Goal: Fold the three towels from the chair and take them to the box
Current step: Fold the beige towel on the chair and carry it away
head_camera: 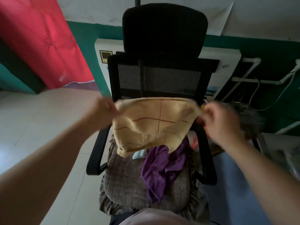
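Observation:
A yellow towel (pixel 151 124) with thin red lines hangs spread in the air above the seat of a black mesh office chair (pixel 160 75). My left hand (pixel 103 111) pinches its upper left corner and my right hand (pixel 220 120) pinches its upper right corner. On the chair's quilted brown cushion (pixel 129 179) lies a crumpled purple towel (pixel 160 169). A small patch of a pale blue towel (pixel 139 154) shows beside it, mostly hidden under the yellow one. No box is in view.
A red curtain (pixel 42 39) hangs at the upper left over a green wall. A white appliance (pixel 103 52) stands behind the chair. Pipes and cables (pixel 253 78) run at the right. Pale tiled floor (pixel 32 119) lies left of the chair.

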